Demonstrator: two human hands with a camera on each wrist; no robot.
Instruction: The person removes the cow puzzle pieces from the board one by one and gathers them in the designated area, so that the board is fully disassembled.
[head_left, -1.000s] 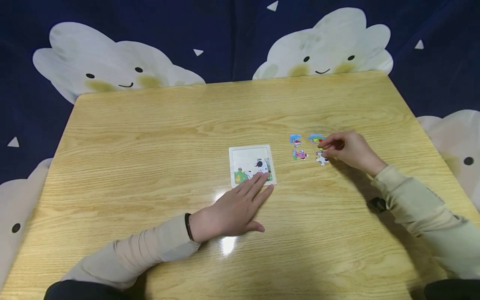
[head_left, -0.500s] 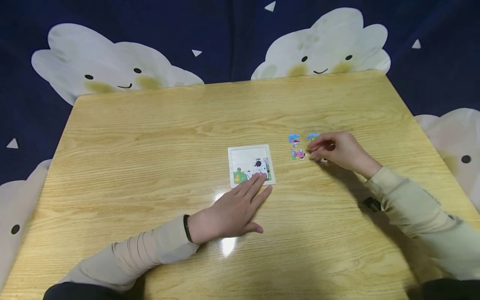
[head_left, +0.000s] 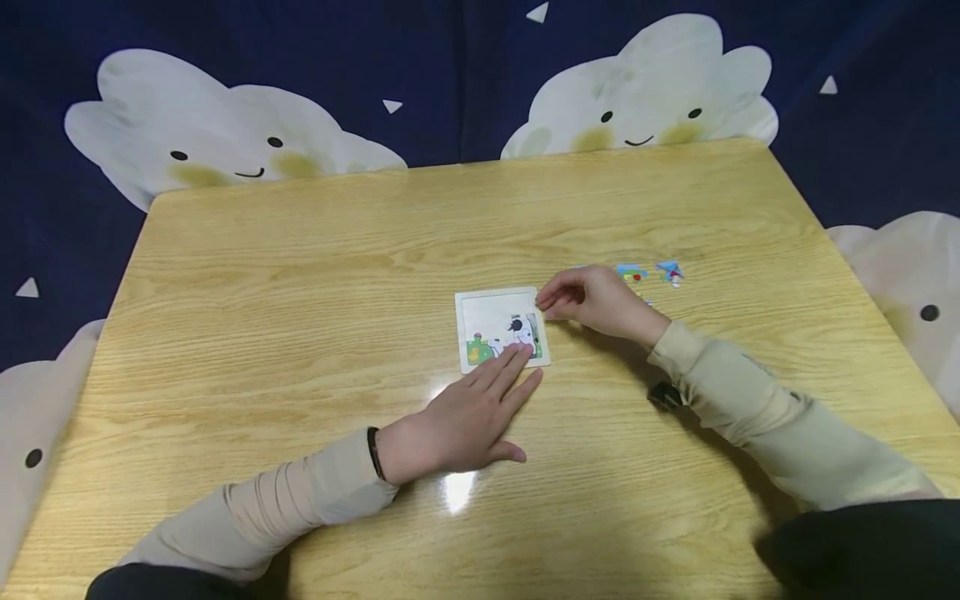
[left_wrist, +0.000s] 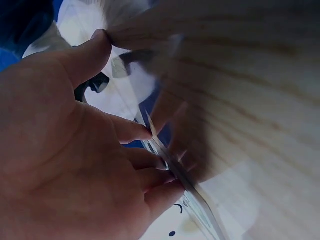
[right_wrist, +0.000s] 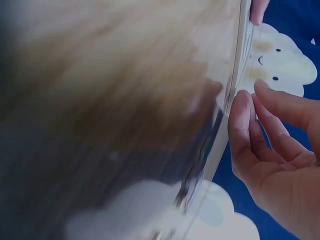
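A square white puzzle tray (head_left: 495, 293) lies on the table, with placed pieces (head_left: 517, 333) along its lower part and right side, showing green grass and a black-and-white animal. My left hand (head_left: 461, 423) rests with straight fingers on the tray's near edge, covering some of the picture. The left wrist view shows those fingers (left_wrist: 162, 195) at the tray's thin side. My right hand (head_left: 596, 298) is at the tray's upper right edge, thumb and fingertips together, pinching a small puzzle piece that the fingers nearly hide. Thumb and fingers (right_wrist: 240, 112) meet beside the tray edge in the right wrist view.
Loose puzzle pieces lie right of the tray, including a blue-and-green one (head_left: 632, 272) and a blue one (head_left: 671, 272); the right hand and wrist hide others. A wood-grain table (head_left: 300, 275) holds everything. Behind it hangs a dark blue cloth (head_left: 442, 50) with smiling clouds.
My right hand has moved left from the loose pieces to the tray's right edge, uncovering the blue piece at far right. The left hand has stayed on the tray.
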